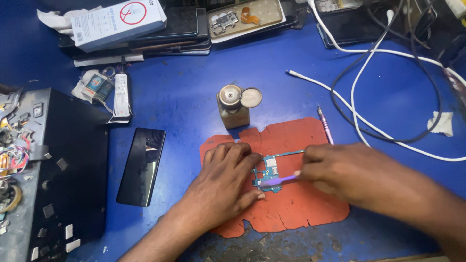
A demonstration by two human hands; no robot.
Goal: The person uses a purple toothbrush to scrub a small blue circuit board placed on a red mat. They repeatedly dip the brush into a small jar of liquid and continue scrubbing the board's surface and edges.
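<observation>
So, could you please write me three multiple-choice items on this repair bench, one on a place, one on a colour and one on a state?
1. Where does the circuit board lie?
A. on the red mat
B. on the black box
C. on the white carton

2. What colour is the tool in the right hand?
A. green
B. purple
C. yellow

3. How is the small bottle behind the mat?
A. lying on its side
B. sealed
C. upright, cap swung open

Answers: 1 A, the board rests on the mat under the left hand; 2 B, the thin tool's tip on the board is purple; 3 C, the bottle stands with its round cap tipped aside.
</observation>
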